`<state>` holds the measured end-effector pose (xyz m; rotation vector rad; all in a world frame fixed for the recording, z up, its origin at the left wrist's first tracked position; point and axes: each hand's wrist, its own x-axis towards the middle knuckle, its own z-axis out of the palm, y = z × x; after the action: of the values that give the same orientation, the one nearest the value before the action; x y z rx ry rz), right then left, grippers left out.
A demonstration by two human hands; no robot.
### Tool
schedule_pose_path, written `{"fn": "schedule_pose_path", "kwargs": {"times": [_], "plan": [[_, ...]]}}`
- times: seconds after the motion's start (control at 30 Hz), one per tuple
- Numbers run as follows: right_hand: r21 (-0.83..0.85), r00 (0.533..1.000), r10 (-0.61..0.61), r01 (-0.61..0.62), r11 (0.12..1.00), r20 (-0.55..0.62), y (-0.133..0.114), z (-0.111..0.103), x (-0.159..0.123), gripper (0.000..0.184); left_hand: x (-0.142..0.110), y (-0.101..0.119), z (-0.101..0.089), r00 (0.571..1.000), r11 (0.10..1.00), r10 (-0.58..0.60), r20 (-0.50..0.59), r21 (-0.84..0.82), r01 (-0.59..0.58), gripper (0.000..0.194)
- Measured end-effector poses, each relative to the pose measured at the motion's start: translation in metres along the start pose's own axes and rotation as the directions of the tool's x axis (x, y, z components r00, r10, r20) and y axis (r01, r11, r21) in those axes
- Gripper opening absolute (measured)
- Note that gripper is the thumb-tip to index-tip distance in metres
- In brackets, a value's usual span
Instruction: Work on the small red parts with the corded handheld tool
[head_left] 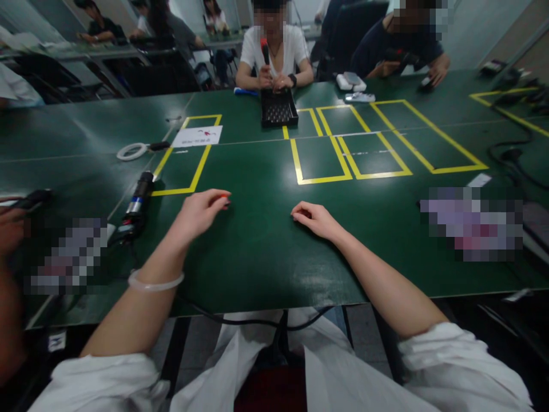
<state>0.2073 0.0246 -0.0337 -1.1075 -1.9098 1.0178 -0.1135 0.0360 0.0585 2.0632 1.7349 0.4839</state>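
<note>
My left hand [199,210] rests on the green table [257,240], fingers pressed together around a tiny red-orange thing at the fingertips; I cannot name it. A pale bangle circles that wrist. My right hand [313,219] lies on the table a short way to the right, fingers curled loosely inward, with nothing visible in them. A black cylindrical tool [136,203] lies on the table left of my left hand.
Yellow tape rectangles [343,143] mark the table. A black tray [278,109] sits at the far side before a person in white holding a red-tipped tool. A white ring [131,151] and a paper sheet [197,136] lie at the far left. Cables run along the right edge.
</note>
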Motion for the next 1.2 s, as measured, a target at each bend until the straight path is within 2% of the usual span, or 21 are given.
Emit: {"fn": "schedule_pose_path", "kwargs": {"times": [0.1,0.23,0.33,0.47,0.53,0.6,0.7,0.77,0.9,1.0,1.1,1.2], "plan": [[0.077,1.000,0.020,-0.020,0.997,0.007,-0.003,-0.002,0.000,0.022,0.014,0.040,0.041,0.985,0.924,0.144,0.091,-0.368,-0.101,0.049],[0.263,0.998,0.047,-0.053,0.963,0.030,-0.005,-0.002,0.002,0.024,0.021,0.072,0.080,0.970,0.794,0.193,0.147,-0.605,-0.066,0.037],[0.365,0.997,0.071,-0.081,0.928,0.039,-0.006,0.000,0.004,0.026,0.018,0.076,0.097,0.969,0.720,0.181,0.168,-0.694,-0.014,0.032],[0.397,0.996,0.089,-0.094,0.913,0.032,-0.005,0.002,0.005,0.029,0.013,0.069,0.111,0.974,0.650,0.121,0.193,-0.757,0.069,0.036],[0.397,0.996,0.093,-0.093,0.913,0.019,-0.005,0.002,0.005,0.030,0.012,0.067,0.115,0.975,0.657,0.125,0.183,-0.752,0.057,0.037],[0.387,0.995,0.099,-0.095,0.917,0.010,-0.004,0.002,0.004,0.032,0.010,0.065,0.117,0.979,0.725,0.160,0.124,-0.688,-0.031,0.034],[0.373,0.994,0.107,-0.103,0.922,0.010,-0.004,0.003,0.004,0.035,0.007,0.066,0.117,0.965,0.861,0.262,-0.002,-0.451,-0.235,0.028],[0.377,0.994,0.108,-0.104,0.920,0.011,-0.004,0.005,0.004,0.035,0.003,0.068,0.117,0.942,0.898,0.332,-0.043,-0.292,-0.330,0.027],[0.378,0.996,0.093,-0.087,0.922,0.000,-0.001,0.008,0.004,0.033,-0.004,0.073,0.118,0.906,0.898,0.422,-0.048,-0.114,-0.424,0.032],[0.347,0.997,0.069,-0.060,0.936,-0.015,0.002,0.010,0.004,0.031,-0.006,0.074,0.120,0.874,0.874,0.482,-0.063,-0.044,-0.484,0.036],[0.360,0.998,0.065,-0.053,0.931,-0.021,0.004,0.010,0.004,0.032,-0.004,0.072,0.124,0.839,0.836,0.531,-0.122,-0.090,-0.542,0.038],[0.422,0.994,0.104,-0.084,0.903,-0.025,0.004,0.008,0.005,0.035,-0.001,0.068,0.127,0.832,0.816,0.528,-0.169,-0.170,-0.553,0.037]]}}
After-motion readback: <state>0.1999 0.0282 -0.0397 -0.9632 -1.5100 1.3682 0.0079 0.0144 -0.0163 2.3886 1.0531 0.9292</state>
